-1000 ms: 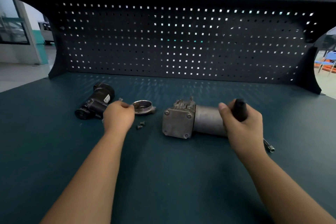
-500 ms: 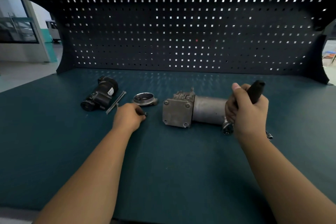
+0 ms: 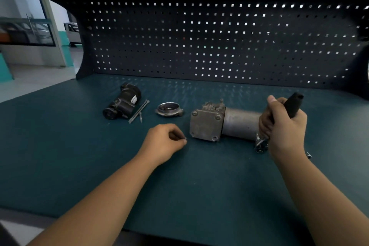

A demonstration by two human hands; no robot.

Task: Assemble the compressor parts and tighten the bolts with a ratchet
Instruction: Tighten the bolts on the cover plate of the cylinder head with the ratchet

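A grey metal compressor body lies on its side on the green bench mat, its square bolted end plate facing me. My right hand grips the ratchet by its black handle, held upright at the body's right end, with the chrome head low by the mat. My left hand is just left of the end plate and pinches small bolts in curled fingers. A round metal cover lies behind it. Further left lie a black motor part and long bolts.
A dark pegboard back panel rises behind the bench with a shelf above. A small chrome piece shows on the mat behind my right wrist. The mat's front edge runs close below my forearms.
My left hand left the long bolts, picked small bolts off the mat and moved right toward the end plate. My right hand raised the ratchet upright at the body's right end.
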